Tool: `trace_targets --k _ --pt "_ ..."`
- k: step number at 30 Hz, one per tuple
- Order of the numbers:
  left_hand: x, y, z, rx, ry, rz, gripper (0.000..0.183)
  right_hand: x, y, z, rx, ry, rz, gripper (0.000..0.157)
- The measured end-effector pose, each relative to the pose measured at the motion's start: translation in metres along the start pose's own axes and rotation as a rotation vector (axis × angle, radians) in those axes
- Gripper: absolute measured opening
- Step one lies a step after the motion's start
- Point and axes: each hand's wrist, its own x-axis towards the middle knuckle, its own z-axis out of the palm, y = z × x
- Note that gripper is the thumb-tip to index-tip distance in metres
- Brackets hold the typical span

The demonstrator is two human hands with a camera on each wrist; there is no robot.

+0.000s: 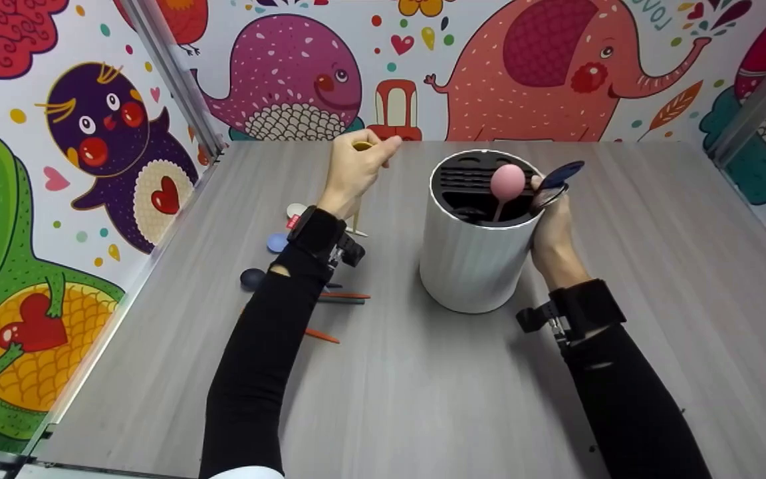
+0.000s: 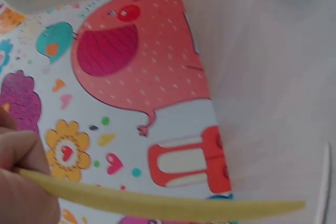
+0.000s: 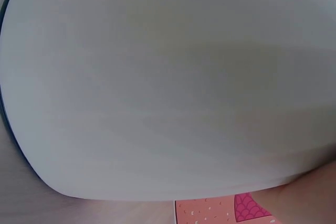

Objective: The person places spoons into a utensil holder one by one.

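My left hand [image 1: 353, 169] is raised left of the utensil holder and pinches a yellow spoon [image 1: 362, 145]. Its small bowl shows above the fingers, and the long tapering handle [image 2: 157, 205] stretches across the left wrist view. With my right hand [image 1: 554, 236] I grip the right side of the white cylindrical utensil holder [image 1: 473, 263], which stands upright on the table. Inside its black slotted top are a pink spoon [image 1: 508, 182] and a dark blue spoon [image 1: 562, 173] that leans out to the right. The holder's white wall [image 3: 157, 87] fills the right wrist view.
Several utensils lie on the grey table [image 1: 383, 412] under and beside my left forearm: a white round head [image 1: 296, 211], a light blue one [image 1: 277, 242], a dark one [image 1: 252, 279] and an orange handle [image 1: 323, 336]. Cartoon-printed walls [image 1: 416, 73] border the table's back and left.
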Motion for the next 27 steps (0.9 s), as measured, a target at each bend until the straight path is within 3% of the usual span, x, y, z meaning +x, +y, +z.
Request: trace_targets --k 4,8,21,27 --pt "-0.005 0.021 0.012 -0.093 -0.027 0.064 0.040 -0.001 0.001 -0.001 -0.005 0.010 0.002 0.025" --pt "-0.008 0.044 0.023 -0.221 -0.048 0.087 0.040 0.000 0.001 -0.002 -0.015 0.018 0.000 0.025" --pt "-0.003 0.111 0.048 -0.513 -0.015 0.193 0.043 0.001 0.001 0.002 0.067 -0.003 0.002 0.026" --pt "-0.002 0.126 0.063 -0.661 -0.034 0.189 0.045 0.001 0.000 0.002 0.073 -0.004 -0.003 0.027"
